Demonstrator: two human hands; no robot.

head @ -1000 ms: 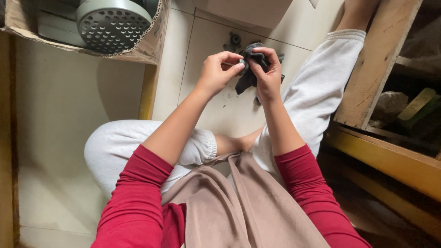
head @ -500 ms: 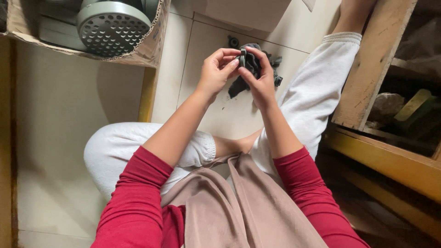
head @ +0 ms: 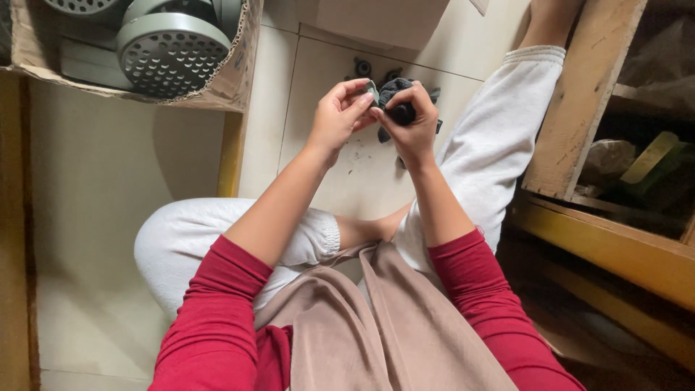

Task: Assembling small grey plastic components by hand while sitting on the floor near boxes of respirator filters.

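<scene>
I sit on a tiled floor with both arms stretched forward. My right hand [head: 411,123] is closed around a small dark cloth-wrapped object [head: 396,98]. My left hand [head: 340,112] pinches a small grey part [head: 372,90] at the top of that object with thumb and fingers. The two hands touch each other above the floor. Much of the dark object is hidden by my right fingers.
A cardboard box [head: 230,76] holding round grey perforated discs [head: 172,51] stands at the upper left. Small dark parts [head: 363,67] lie on the tiles [head: 318,58] beyond my hands. A wooden shelf frame [head: 583,101] with clutter rises on the right, beside my outstretched leg [head: 499,137].
Both hands have drawn closer together on the dark object. The dangling dark cloth is now gathered inside my right hand, and my left fingers pinch the grey part at its top.
</scene>
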